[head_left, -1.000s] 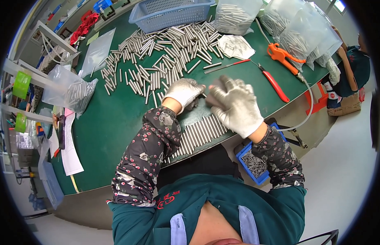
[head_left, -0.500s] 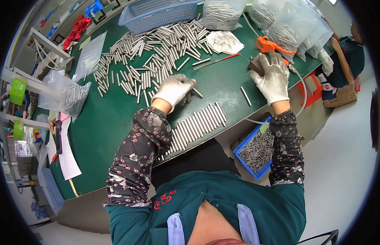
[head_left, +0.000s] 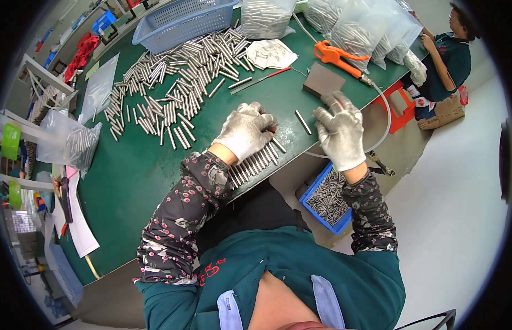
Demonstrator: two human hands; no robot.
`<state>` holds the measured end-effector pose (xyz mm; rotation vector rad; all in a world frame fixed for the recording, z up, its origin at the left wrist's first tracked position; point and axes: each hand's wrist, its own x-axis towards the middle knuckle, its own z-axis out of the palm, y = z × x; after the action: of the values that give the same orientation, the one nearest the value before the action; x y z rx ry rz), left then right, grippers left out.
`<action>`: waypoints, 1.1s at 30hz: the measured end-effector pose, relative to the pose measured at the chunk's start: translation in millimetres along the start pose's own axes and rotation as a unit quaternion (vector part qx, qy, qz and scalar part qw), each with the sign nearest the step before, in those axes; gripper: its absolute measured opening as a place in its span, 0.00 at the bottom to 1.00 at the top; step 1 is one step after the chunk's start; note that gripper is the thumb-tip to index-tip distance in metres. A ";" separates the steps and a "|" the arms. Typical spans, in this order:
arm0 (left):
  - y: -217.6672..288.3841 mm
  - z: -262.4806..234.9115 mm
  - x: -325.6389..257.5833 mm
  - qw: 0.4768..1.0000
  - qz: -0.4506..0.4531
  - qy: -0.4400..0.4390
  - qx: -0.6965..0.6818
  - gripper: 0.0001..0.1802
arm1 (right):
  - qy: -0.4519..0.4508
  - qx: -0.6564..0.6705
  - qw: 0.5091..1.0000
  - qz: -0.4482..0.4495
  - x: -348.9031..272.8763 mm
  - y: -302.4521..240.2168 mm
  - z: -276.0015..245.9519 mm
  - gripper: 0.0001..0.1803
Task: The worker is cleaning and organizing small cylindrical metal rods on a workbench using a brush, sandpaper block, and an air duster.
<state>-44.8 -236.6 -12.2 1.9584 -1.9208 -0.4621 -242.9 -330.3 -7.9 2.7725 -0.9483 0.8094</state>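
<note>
One row of metal pins [head_left: 252, 166] lies near the counter's [head_left: 124, 203] near edge, partly hidden by my left hand [head_left: 245, 130], whose curled grip I can't read; my right hand's [head_left: 342, 132] is released. Careless nudges could roll pins off.

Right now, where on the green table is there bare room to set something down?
The widest patch lies between the paper, left sleeve and rod pile; a smaller one, between the left hand and block. The far side is crowded with the basket, bags and rod pile.
</note>
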 end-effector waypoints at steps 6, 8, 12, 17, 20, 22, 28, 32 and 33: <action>7.9 1.8 -18.0 0.990 0.121 0.038 0.064 0.12 | 0.015 0.026 0.999 0.029 -9.1 -7.5 2.3 0.07; 9.3 -0.5 -29.4 0.986 0.150 0.033 0.059 0.18 | 0.065 0.036 0.996 0.059 -14.4 -7.5 2.8 0.07; 8.8 2.2 -43.7 0.985 0.166 0.019 0.033 0.26 | 0.146 0.045 0.978 0.138 -32.7 -1.4 8.6 0.08; 7.6 10.5 -51.2 0.970 0.175 -0.032 0.163 0.37 | 0.100 0.112 0.987 0.053 -45.8 -16.4 9.8 0.11; 5.4 8.8 -50.2 0.971 0.177 -0.035 0.155 0.37 | 0.012 0.092 0.996 0.007 -38.4 -25.8 9.1 0.15; 5.2 7.3 -51.4 0.972 0.170 -0.040 0.155 0.37 | 0.013 0.107 0.994 0.010 -37.1 -21.5 13.7 0.13; -11.2 -24.3 -75.5 0.980 0.106 0.080 0.149 0.39 | 0.014 0.146 0.988 -0.044 -23.1 -35.8 5.5 0.19; -36.6 -43.9 -120.5 0.983 0.038 0.113 0.142 0.39 | -0.116 0.245 0.950 -0.153 -3.0 -47.2 2.3 0.25; -39.7 -47.4 -134.3 0.982 0.020 0.116 0.150 0.38 | -0.142 0.246 0.947 -0.153 -2.4 -45.1 5.5 0.28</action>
<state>9.3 -100.6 8.8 2.0414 -1.9635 0.0728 -215.2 -294.3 -10.6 3.4170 -0.3462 0.6818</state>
